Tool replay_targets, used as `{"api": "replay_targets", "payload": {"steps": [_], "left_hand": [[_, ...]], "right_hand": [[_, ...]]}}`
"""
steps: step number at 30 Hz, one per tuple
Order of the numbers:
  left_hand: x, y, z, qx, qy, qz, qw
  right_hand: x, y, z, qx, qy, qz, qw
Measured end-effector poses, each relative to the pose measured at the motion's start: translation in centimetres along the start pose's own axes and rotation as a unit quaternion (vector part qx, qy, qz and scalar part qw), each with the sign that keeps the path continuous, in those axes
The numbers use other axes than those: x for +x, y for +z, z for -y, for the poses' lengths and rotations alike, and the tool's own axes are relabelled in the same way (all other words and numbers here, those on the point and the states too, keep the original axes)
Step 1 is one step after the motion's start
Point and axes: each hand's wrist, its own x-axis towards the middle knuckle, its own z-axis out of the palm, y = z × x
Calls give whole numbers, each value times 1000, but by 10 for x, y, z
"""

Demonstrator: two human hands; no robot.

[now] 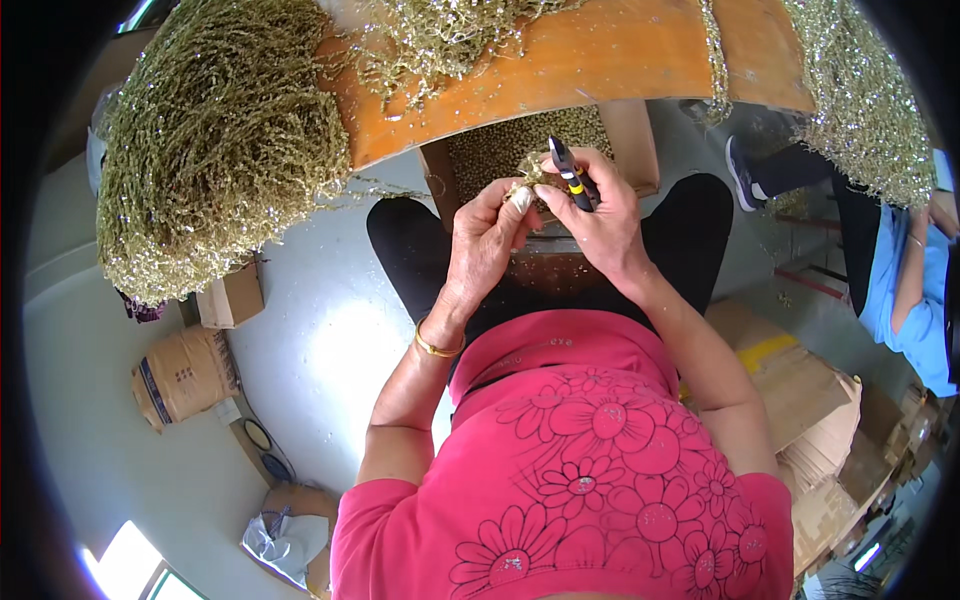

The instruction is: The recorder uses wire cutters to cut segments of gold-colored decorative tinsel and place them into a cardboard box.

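Note:
In front of my lap, my left hand (484, 236) is closed, its thumb and fingers pinching a gold glittery strand (533, 168). Something pale covers the tip of the left thumb. My right hand (612, 222) meets it there, thumb and forefinger at the same strand. Tucked in the right hand is a pair of cutting pliers (568, 172) with black and yellow handles, jaws pointing up and away. The fingers hide where the strand's ends lie. Just beyond the hands, a cardboard box (636, 150) holds many small gold beads (490, 142).
An orange-brown wooden table (590, 50) spans the far side. A large bundle of gold glitter strands (215, 150) hangs over its left end, another bundle (865, 100) over its right. A person in blue (905, 290) sits at right. Cardboard (800, 400) lies right; a brown package (185, 375) stands left.

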Motion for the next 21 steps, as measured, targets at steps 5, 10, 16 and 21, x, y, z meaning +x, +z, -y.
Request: {"api": "replay_targets", "payload": {"steps": [5, 10, 16, 21], "left_hand": [[0, -12, -1, -22, -55, 58, 997], [5, -13, -2, -12, -118, 82, 990], [6, -5, -4, 106, 7, 45, 993], [5, -9, -3, -37, -55, 53, 996]], "right_hand": [[5, -11, -2, 116, 14, 84, 990], [5, -13, -3, 105, 74, 107, 986], [12, -19, -1, 113, 84, 121, 983], [12, -20, -2, 99, 68, 106, 987]]}}
